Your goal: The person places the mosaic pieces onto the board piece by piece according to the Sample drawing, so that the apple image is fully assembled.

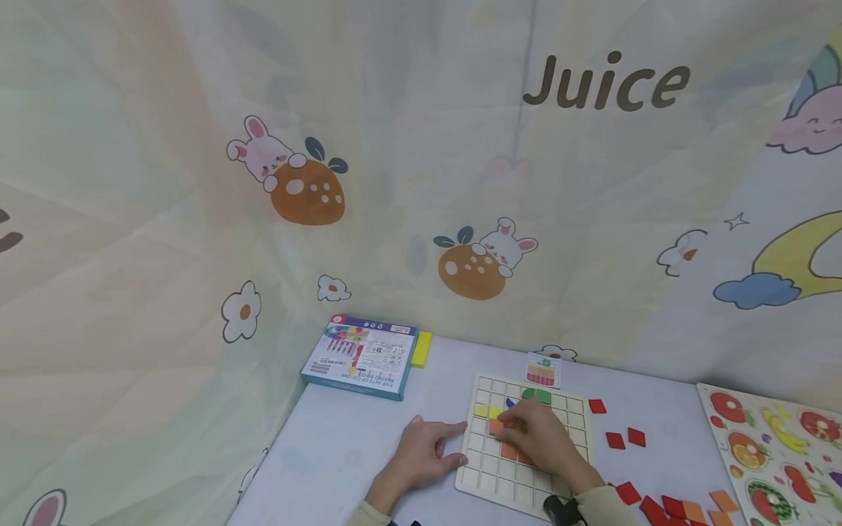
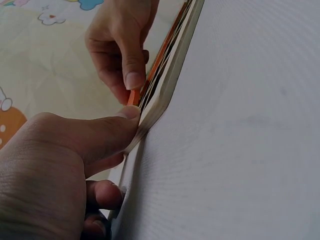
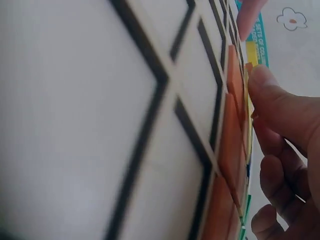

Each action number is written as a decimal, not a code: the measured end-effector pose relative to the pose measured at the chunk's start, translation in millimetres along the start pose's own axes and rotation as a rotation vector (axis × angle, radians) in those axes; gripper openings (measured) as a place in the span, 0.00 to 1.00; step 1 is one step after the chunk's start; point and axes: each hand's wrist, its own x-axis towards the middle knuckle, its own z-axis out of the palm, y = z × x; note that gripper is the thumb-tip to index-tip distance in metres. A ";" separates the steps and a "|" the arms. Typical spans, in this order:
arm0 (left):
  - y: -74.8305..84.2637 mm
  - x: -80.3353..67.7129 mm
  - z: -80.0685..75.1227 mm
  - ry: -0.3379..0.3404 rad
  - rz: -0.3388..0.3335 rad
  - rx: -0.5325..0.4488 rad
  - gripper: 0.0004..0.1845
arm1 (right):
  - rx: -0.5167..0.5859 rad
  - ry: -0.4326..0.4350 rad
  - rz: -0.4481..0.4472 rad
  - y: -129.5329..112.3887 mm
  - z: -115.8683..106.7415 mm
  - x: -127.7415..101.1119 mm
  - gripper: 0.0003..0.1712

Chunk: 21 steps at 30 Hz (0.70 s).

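Note:
A white grid board [image 1: 483,467] lies on the table, with yellow tiles [image 1: 482,410], green tiles [image 1: 537,396], a partly covered blue tile [image 1: 510,402] and orange tiles [image 1: 509,451] in its cells. My right hand [image 1: 542,438] pinches an orange tile [image 2: 133,97] between thumb and fingers, over the board's left-middle part near the yellow tiles. At the board's left edge, my left hand [image 1: 424,453] touches the rim with its thumb and index finger spread apart. Its thumb [image 2: 112,131] lies against that edge in the left wrist view.
A picture card [image 1: 543,371] lies at the board's far edge. Loose red tiles [image 1: 615,440] and orange tiles [image 1: 723,501] lie to the right, beside a fruit-picture board [image 1: 740,453]. At the back left sits a flat box [image 1: 362,358] with a yellow piece [image 1: 422,349] beside it.

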 end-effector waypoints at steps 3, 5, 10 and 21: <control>0.3 -0.3 0.1 0.001 0.000 0.001 0.27 | -0.021 0.018 -0.019 0.0 3.8 0.9 0.12; 0.5 -0.4 -0.1 0.001 -0.001 0.001 0.27 | -0.024 0.026 -0.029 -0.6 5.0 1.3 0.12; 1.5 -0.2 -0.9 -0.005 -0.006 0.002 0.27 | -0.039 0.042 -0.037 -1.3 6.9 2.4 0.14; 0.5 0.5 -0.8 -0.014 -0.014 0.002 0.27 | -0.086 0.059 -0.017 -6.6 9.4 1.9 0.08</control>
